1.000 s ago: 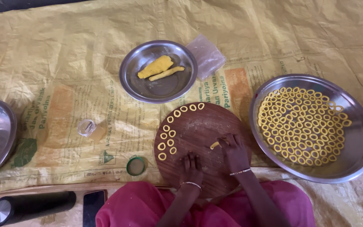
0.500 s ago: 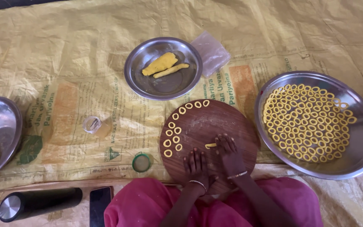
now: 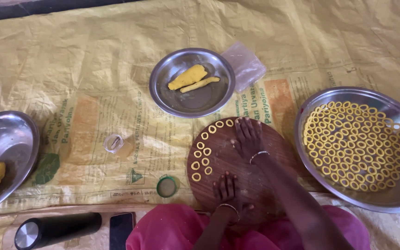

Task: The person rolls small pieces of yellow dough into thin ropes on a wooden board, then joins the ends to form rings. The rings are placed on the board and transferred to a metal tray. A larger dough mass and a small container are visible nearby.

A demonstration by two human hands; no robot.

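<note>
Both hands lie flat and empty on the board [image 3: 251, 178], right hand [image 3: 247, 138] beside soft dough rings [image 3: 202, 155] that look easily squashed, best lifted by their edges, left hand [image 3: 226, 190] nearer her.

Yellow printed sheet [image 3: 93, 60], steel plates [image 3: 160, 92], round wooden board [image 3: 255, 185]

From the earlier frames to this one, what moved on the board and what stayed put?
The right hand slid up the board, away from the person, flat with fingers spread. The left hand stayed low on the board, flat. The dough rings along the board's left edge, the small plate and the ring-filled tray are unchanged.
</note>
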